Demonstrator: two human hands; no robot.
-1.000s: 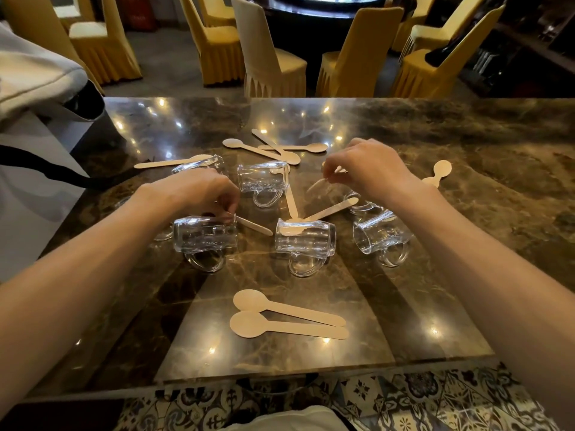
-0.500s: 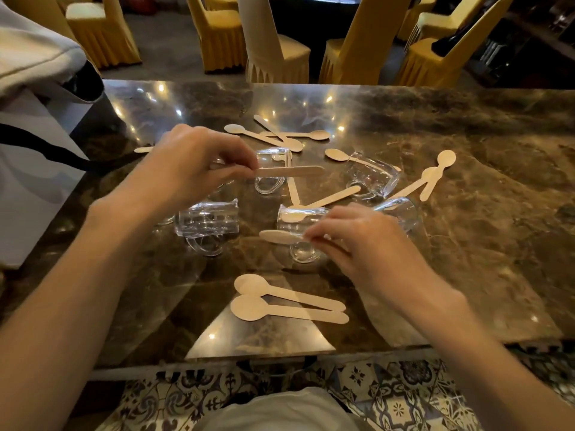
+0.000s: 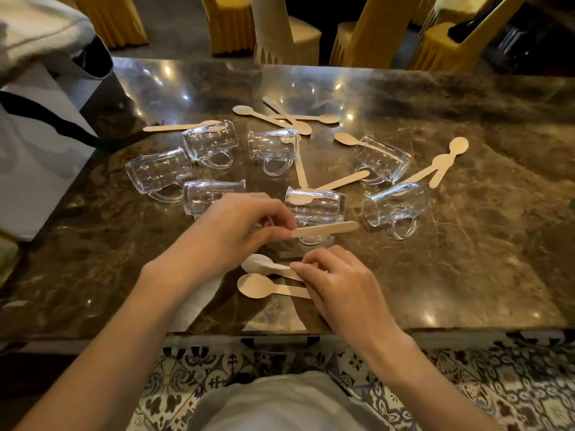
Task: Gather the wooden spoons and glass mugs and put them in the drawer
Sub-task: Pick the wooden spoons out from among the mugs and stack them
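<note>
Several glass mugs lie on their sides across the marble table, among them one at the left and one at the right. Flat wooden spoons are scattered between them, with a crossed group at the back. My left hand pinches a wooden spoon whose handle sticks out to the right. My right hand pinches the handle of a spoon held just above the table near the front edge. Another spoon lies flat beside it. No drawer is in view.
A pale bag with a black strap stands on the table's left end. Chairs in yellow covers line the far side. The table's front edge runs just below my hands, with patterned floor tiles beneath.
My left hand came nearer and lower with its spoon. My right hand moved down to the two front spoons, still pinching the spoon it picked up earlier.
</note>
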